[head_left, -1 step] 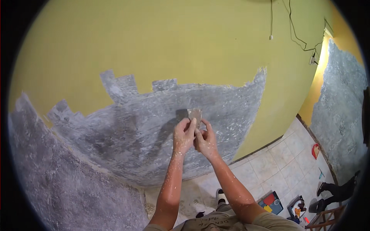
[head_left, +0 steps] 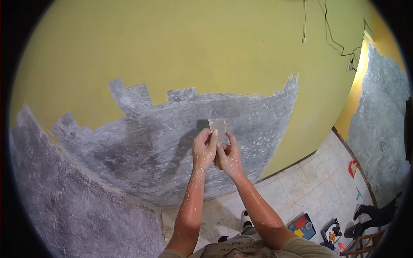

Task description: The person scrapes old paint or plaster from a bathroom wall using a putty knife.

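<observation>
Evidently, scraper (head_left: pixel 218 124) sits in front of grey patch (head_left: pixel 245 114), grasped by left hand (head_left: pixel 203 149), thumb on blade (head_left: pixel 222 125), and right hand (head_left: pixel 231 160), fingers curled around it. Step looks like wiping or checking between strokes. Next stroke would call for firm regrip, edge pressed to yellow paint (head_left: pixel 180 56) above grey patch.

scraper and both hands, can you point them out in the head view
Scraper (head_left: pixel 219 124): head view, on the flat blade, above the left thumb.
Left hand (head_left: pixel 203 152): head view, on the middle of the hand.
Right hand (head_left: pixel 230 159): head view, on the middle of the hand.
</observation>
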`<state>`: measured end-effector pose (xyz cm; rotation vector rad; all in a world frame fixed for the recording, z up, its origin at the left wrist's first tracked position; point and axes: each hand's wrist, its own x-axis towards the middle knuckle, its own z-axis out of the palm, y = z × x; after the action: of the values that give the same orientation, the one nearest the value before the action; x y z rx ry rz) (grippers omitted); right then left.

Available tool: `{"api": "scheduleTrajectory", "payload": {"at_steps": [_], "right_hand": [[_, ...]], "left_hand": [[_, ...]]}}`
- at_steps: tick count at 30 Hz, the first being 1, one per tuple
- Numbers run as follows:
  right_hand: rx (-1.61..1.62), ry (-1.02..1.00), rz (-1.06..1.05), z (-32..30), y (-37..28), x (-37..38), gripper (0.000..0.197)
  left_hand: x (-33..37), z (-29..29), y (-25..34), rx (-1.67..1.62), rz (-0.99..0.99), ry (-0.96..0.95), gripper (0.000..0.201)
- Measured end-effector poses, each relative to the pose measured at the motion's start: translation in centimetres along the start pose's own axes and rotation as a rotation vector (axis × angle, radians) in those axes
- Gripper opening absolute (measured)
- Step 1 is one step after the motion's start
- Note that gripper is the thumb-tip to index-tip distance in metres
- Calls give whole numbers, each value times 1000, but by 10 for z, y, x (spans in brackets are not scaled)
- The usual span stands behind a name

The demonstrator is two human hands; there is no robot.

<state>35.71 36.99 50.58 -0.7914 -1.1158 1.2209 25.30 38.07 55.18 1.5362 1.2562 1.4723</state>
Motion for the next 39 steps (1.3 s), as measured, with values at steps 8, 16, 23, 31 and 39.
{"api": "scheduleTrajectory", "payload": {"at_steps": [8, 16, 23, 31, 39], "right_hand": [[27, 114, -15, -19, -34, 57, 28], [605, 10, 239, 16, -17, 105, 33], [781, 275, 52, 49, -17, 118, 37], [700, 499, 42, 88, -19, 126, 45], [598, 594, 2, 111, -27, 122, 48]], "left_hand": [[51, -3, 41, 466, 177, 49, 20], [67, -15, 52, 863, 300, 13, 20], [49, -31, 74, 809, 19, -128, 24], [41, -82, 30, 650, 235, -272, 25], [67, -98, 35, 889, 426, -198, 38]]}}
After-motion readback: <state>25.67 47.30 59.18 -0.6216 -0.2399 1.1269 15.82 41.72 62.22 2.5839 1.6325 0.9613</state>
